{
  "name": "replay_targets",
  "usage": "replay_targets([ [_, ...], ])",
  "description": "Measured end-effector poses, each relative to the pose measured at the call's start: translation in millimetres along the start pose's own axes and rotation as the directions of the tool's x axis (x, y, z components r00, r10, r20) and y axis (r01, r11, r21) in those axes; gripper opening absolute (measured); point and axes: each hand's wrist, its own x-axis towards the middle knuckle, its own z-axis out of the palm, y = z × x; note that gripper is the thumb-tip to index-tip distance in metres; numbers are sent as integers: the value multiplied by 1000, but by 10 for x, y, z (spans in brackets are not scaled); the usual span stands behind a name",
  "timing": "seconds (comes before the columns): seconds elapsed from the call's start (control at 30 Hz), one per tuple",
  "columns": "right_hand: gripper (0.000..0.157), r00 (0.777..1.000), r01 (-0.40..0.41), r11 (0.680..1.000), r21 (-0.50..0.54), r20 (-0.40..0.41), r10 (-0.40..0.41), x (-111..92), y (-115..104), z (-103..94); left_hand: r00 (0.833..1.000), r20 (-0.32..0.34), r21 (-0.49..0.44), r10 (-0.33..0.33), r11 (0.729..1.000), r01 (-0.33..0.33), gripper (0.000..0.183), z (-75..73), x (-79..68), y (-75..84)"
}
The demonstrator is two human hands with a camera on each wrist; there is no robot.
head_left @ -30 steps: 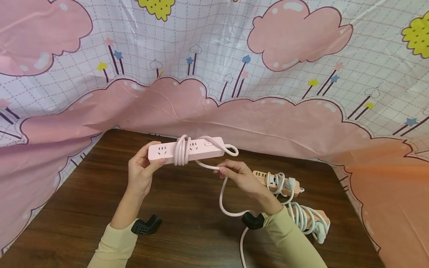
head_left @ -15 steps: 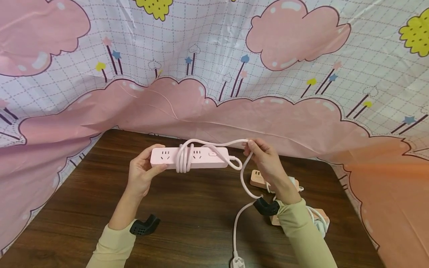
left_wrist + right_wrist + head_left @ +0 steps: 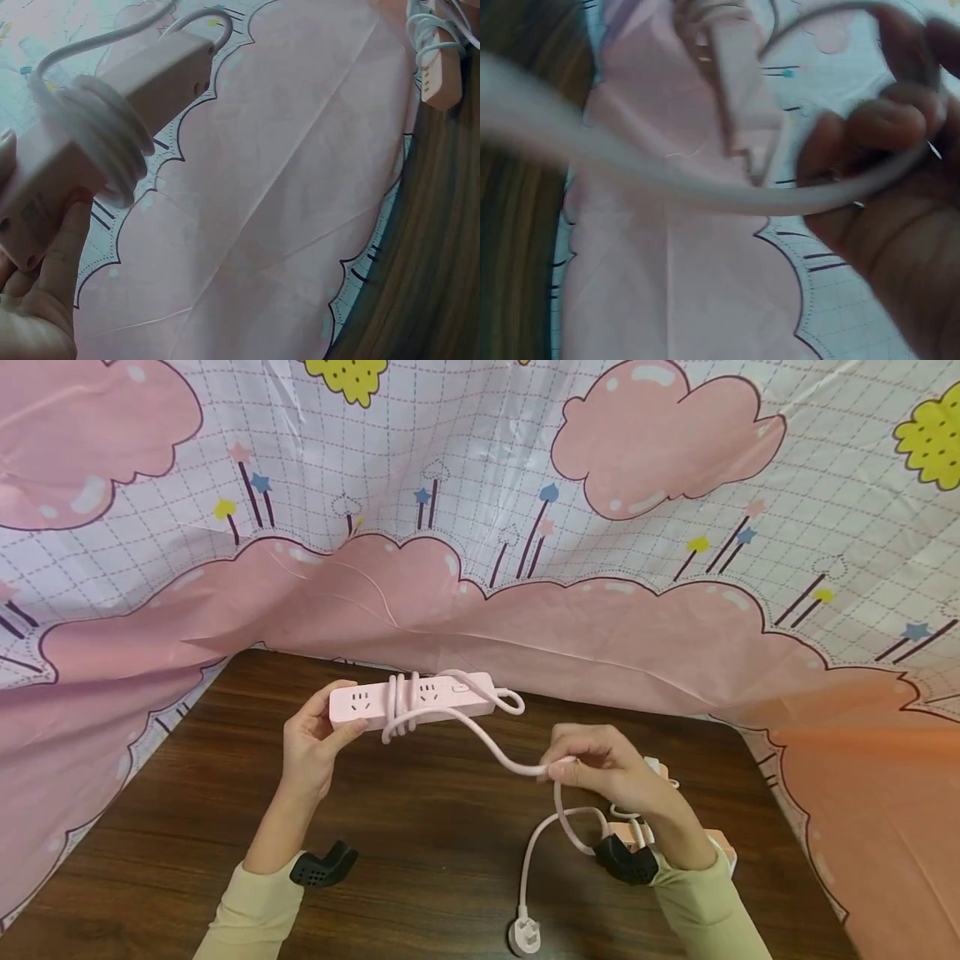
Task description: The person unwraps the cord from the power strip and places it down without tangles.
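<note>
Pink rectangular plastic power strip [image 3: 441, 695] is held up left of centre in the frame, sloping slightly upward to the right, its left end in the left hand [image 3: 318, 735]. That hand's thumb presses the front while the fingers grip behind; it stays much where it was half a second ago, so it seems to be the steady anchor. Right of the thumb, several turns of smooth pale pink cord [image 3: 522, 769] wrap the strip. From a loop at the lower edge, the free length now crosses the front face and sags rightward; half a second ago it ran off the top edge instead. At bottom centre, the round pale plug with metal pins [image 3: 524, 935] shows against the dark brown wood-grain table [image 3: 420, 860]. Right of centre, the right hand [image 3: 600, 764] has dropped, thumb and forefinger pinching the cord. I judge the work to be partway through a turn; whether cord is going on or coming off, I cannot tell. At lower right, two peach-coloured plastic power strips [image 3: 722, 840] with pale cords lie partly hidden behind the right arm.
</note>
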Motion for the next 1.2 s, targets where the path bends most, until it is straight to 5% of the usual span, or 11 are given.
replay_targets([
  [0.1, 17, 986, -78, 988, -134, 135, 96, -18, 76, 67, 999, -32, -42, 12, 999, -14, 39, -9, 19, 20],
  [0.23, 11, 951, -240, 923, -300, 117, 286, -15, 273, 144, 999, -32, -93, 11, 996, -14, 37, -11, 29, 60],
  [0.4, 13, 898, -437, 828, -352, -129, 420, 42, 477, 128, 1000, 24, -130, -1, 991, 4, 36, 5, 17, 117],
  [0.5, 16, 832, -533, 807, -256, -333, 444, 96, 510, 51, 997, 82, -128, 2, 992, 9, 37, 2, 2, 125],
  [0.63, 19, 723, -528, 848, -51, -550, 418, 156, 415, -78, 991, 136, -89, -7, 996, 19, 39, -12, -24, 106],
  [0.7, 18, 711, -441, 897, 33, -596, 372, 155, 335, -144, 989, 147, -72, -14, 997, 25, 41, -15, -32, 94],
  [0.77, 19, 733, -305, 947, 98, -610, 300, 124, 251, -197, 989, 146, -55, -18, 998, 26, 42, -22, -37, 74],
  [0.87, 24, 817, -74, 979, 190, -551, 169, 30, 146, -265, 991, 136, -42, -8, 999, 14, 43, -37, -35, 54],
  [1.0, 25, 930, 188, 930, 316, -362, -65, -125, 62, -335, 994, 113, 0, -2, 1000, 2, 44, -56, -25, 35],
  [1.1, 26, 962, 254, 903, 347, -185, -200, -216, 45, -371, 997, 83, 15, -9, 1000, 7, 44, -60, -19, 21],
  [1.2, 25, 964, 259, 911, 321, -33, -263, -269, 41, -378, 999, 49, 22, -8, 1000, 7, 43, -63, -14, 3],
])
